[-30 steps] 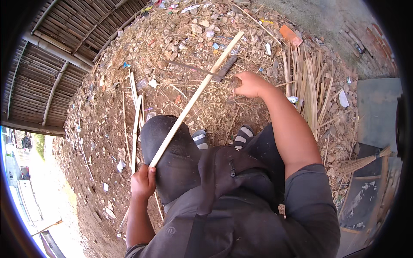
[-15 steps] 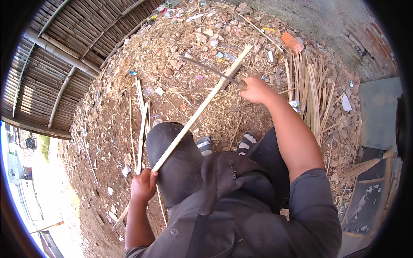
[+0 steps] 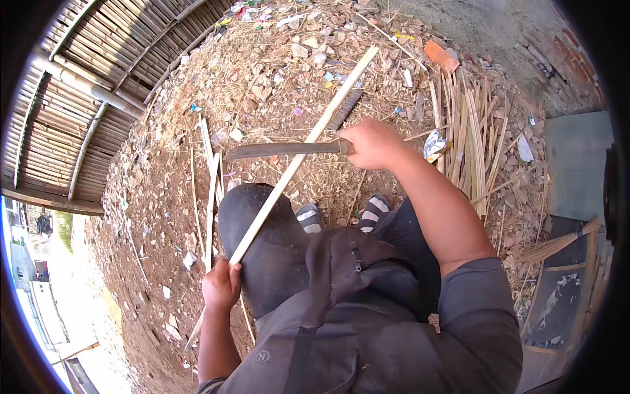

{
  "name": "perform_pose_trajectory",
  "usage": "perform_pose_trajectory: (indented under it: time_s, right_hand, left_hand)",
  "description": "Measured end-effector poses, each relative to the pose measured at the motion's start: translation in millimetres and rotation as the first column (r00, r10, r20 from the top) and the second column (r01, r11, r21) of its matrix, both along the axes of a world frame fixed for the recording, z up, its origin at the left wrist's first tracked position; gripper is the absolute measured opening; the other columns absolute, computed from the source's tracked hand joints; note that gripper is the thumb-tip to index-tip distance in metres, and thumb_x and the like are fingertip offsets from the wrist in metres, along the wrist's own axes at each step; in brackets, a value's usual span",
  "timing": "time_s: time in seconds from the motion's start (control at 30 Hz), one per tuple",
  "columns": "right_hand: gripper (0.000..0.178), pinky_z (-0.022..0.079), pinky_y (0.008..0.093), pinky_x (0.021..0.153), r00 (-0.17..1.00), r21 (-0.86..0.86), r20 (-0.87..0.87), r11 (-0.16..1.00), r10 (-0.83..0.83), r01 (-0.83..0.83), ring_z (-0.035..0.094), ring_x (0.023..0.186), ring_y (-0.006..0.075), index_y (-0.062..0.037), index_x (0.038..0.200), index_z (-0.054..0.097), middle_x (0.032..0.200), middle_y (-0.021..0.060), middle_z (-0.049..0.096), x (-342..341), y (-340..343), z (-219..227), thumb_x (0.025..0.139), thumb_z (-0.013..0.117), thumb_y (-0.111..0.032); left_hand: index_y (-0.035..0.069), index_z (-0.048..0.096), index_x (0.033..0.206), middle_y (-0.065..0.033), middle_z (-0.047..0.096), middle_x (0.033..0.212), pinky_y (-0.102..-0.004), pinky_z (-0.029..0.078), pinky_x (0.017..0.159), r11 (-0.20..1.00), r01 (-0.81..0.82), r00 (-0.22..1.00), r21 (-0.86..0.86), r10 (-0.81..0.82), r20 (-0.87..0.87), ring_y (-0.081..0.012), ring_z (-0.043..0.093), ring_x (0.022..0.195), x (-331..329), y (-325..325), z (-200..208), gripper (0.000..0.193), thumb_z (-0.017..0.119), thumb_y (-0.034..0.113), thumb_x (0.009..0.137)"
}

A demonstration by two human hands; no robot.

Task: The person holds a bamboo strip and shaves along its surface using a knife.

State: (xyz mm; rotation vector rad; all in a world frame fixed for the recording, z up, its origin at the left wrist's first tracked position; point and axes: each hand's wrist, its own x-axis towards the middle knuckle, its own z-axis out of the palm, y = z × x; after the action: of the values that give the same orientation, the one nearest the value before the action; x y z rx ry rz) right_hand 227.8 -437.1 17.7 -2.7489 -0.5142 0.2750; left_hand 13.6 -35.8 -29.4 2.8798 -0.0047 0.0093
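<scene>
My left hand [image 3: 221,285] grips the near end of a long pale bamboo slat [image 3: 303,150] that rests across my dark-clad left knee [image 3: 262,230] and runs up and to the right. My right hand [image 3: 371,143] holds the handle of a long dark machete [image 3: 279,150], whose blade points left and crosses over the slat near its middle. My two sandalled feet [image 3: 341,213] show just below the blade.
A pile of cut bamboo strips [image 3: 472,134] lies to the right. A few loose slats [image 3: 210,177] lie on the dirt at left. The ground is strewn with shavings and rubble. A bamboo wall [image 3: 98,85] stands at upper left, a broom [image 3: 558,246] at right.
My right hand has drawn the machete back toward me, so the blade now lies level across the middle of the slat. My left hand stays on the slat's end.
</scene>
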Motion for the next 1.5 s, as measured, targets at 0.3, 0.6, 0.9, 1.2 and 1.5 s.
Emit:
perform_pose_trajectory:
  time_s: [0.3, 0.6, 0.9, 1.2, 1.5]
  right_hand:
    - [0.020, 0.054, 0.0479, 0.073, 0.994, 0.098, -0.064, 0.991, -0.084, 0.090, 0.068, 0.084, 0.0368, -0.0075, 0.093, 0.067, 0.089, 0.0177, 0.070, 11, -1, -19, 0.076, 0.064, -0.018]
    - [0.028, 0.052, 0.0450, 0.072, 0.917, 0.277, 0.086, 0.893, -0.390, 0.354, 0.069, 0.083, 0.0322, -0.0023, 0.095, 0.065, 0.082, 0.0193, 0.068, 48, -80, -87, 0.075, 0.070, -0.020]
    - [0.025, 0.051, 0.0457, 0.069, 0.994, 0.165, -0.098, 0.984, -0.056, 0.072, 0.066, 0.075, 0.0359, -0.0034, 0.090, 0.066, 0.078, 0.0182, 0.067, 24, -49, -41, 0.073, 0.069, -0.021]
    - [0.023, 0.052, 0.0431, 0.070, 0.999, 0.020, 0.050, 1.000, 0.005, -0.006, 0.066, 0.079, 0.0344, -0.0040, 0.093, 0.067, 0.083, 0.0180, 0.067, -1, -5, -2, 0.074, 0.067, -0.018]
    - [0.025, 0.052, 0.0447, 0.072, 0.987, 0.182, -0.044, 0.970, -0.158, 0.163, 0.067, 0.081, 0.0360, -0.0017, 0.089, 0.065, 0.083, 0.0194, 0.068, 15, -28, -24, 0.072, 0.070, -0.020]
  left_hand:
    - [0.008, 0.051, 0.081, -0.0176, 0.059, 0.060, -0.0506, 0.048, 0.051, 0.997, 0.055, 0.997, 0.052, -0.057, 0.055, -0.0425, 0.061, 0.057, 7, 6, 4, 0.038, 0.058, 0.043, 0.097]
    - [0.008, 0.051, 0.077, -0.0170, 0.060, 0.060, -0.0521, 0.048, 0.053, 0.989, 0.034, 0.999, 0.142, -0.034, 0.003, -0.0411, 0.062, 0.057, 11, 8, 21, 0.043, 0.059, 0.045, 0.095]
    - [0.009, 0.050, 0.077, -0.0168, 0.059, 0.060, -0.0510, 0.048, 0.051, 0.994, 0.018, 0.994, 0.107, -0.030, 0.109, -0.0412, 0.062, 0.057, 0, 2, 1, 0.041, 0.058, 0.044, 0.096]
    - [0.008, 0.050, 0.080, -0.0179, 0.059, 0.060, -0.0513, 0.048, 0.051, 0.986, 0.031, 0.994, 0.162, -0.048, 0.103, -0.0421, 0.061, 0.057, -4, 8, 1, 0.040, 0.059, 0.044, 0.096]
    - [0.008, 0.051, 0.078, -0.0170, 0.059, 0.061, -0.0513, 0.047, 0.051, 0.986, 0.028, 0.996, 0.162, -0.041, 0.077, -0.0411, 0.061, 0.057, 3, 9, 12, 0.042, 0.061, 0.046, 0.095]
